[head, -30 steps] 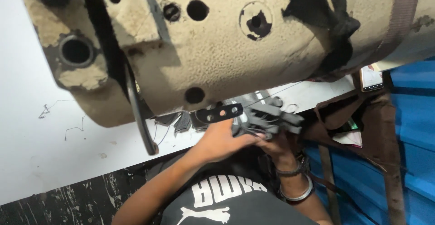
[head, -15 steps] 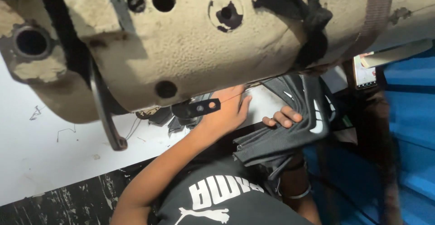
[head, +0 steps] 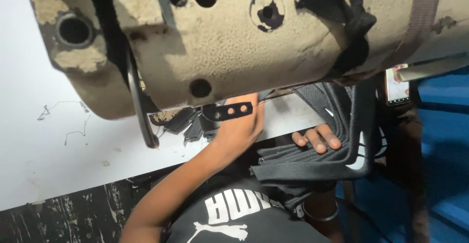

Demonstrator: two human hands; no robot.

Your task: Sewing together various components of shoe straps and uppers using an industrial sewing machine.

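Where the one beige sewing machine (head: pixel 234 42) overhangs the white table (head: pixel 58 165), two hands work below it. The left hand (head: pixel 239 125) reaches up beside a black metal plate (head: pixel 228 111) with two holes; whether it grips anything cannot be told. The right hand (head: pixel 317 138) clasps one stack of dark grey fabric pieces (head: pixel 312 162), three fingers showing over its top edge, at the table's near edge. One phone (head: pixel 396 84) stands at right.

A small upright phone screen (head: pixel 396 84), lit and rectangular, stands at right beneath the machine (head: pixel 254 42).
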